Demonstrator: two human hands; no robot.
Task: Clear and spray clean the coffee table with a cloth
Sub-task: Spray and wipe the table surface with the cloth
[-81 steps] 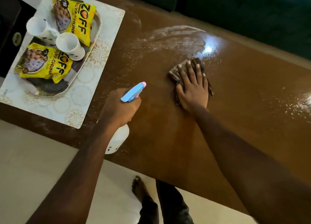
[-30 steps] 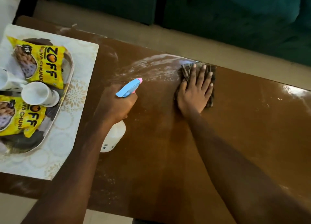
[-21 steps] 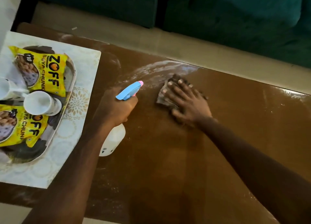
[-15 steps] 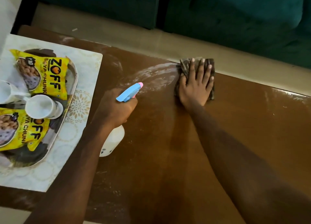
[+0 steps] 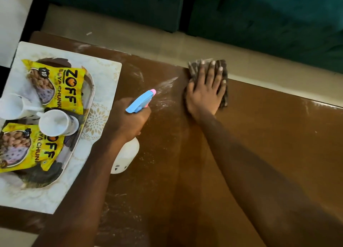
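**At the coffee table's far edge: cloth under my flat right hand**

At the far edge of the coffee table [image 5: 259, 154], my right hand [image 5: 204, 92] lies flat, fingers spread, pressing the cloth [image 5: 194, 70] onto the wood. The cloth's top corners reach the table's edge. Beyond that edge lie a pale strip of floor [image 5: 148, 40] and a dark green sofa [image 5: 259, 14]. Toward the table's right end the brown top runs glossy and open, with room to wipe.

Over the table's middle my left hand [image 5: 128, 120] is curled round the neck of the spray bottle [image 5: 126, 155]. The bottle's blue head and pink tip point at the far edge. My fingers hide the trigger, and I cannot tell whether the white, rounded body touches the top. My palm covers most of the cloth; what shows is dark, folded and striped.

White powdery streaks [image 5: 165, 87] smear the wood between nozzle and cloth. On the table's left end a pale patterned mat [image 5: 104, 76] carries an oval tray [image 5: 91, 90] with two yellow snack packets [image 5: 61, 87] and two white cups [image 5: 55, 122]. One cup and the nearer packet are cut off by the frame.
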